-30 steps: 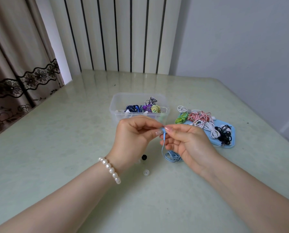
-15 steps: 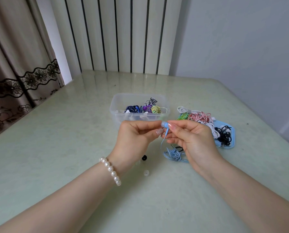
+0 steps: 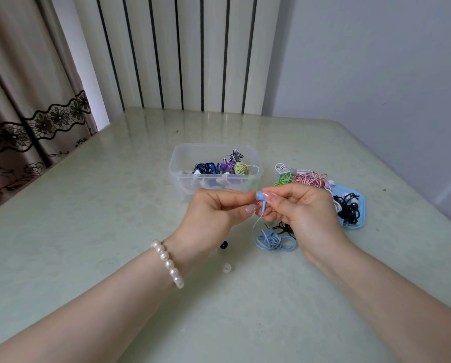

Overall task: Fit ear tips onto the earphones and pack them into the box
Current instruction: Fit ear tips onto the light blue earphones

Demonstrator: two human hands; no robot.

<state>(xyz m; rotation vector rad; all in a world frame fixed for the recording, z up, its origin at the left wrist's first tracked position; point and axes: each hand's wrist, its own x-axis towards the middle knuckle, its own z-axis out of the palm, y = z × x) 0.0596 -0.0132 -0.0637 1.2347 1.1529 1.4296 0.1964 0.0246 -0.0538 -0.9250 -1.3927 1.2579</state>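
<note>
Fingers point(image 3: 268, 199) of both hands pinching pale-blue earphone point(image 3: 260, 196), its thin cable dangling to coiled bundle point(image 3: 274, 241) below.

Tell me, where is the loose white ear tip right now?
The white ear tip lies on the table near the view's middle, just below the black ear tip and right of the pearl bracelet.

Both hands raised, fingertips meeting: left hand point(image 3: 213, 213) & right hand point(image 3: 301, 213) pinch-grip.

A light blue earphone point(image 3: 259, 196) trails a matching blue cable coil point(image 3: 272, 240); the bench point(image 3: 88, 218) is pale mottled green; the clear box point(image 3: 182, 163) holds multicoloured cords.
</note>
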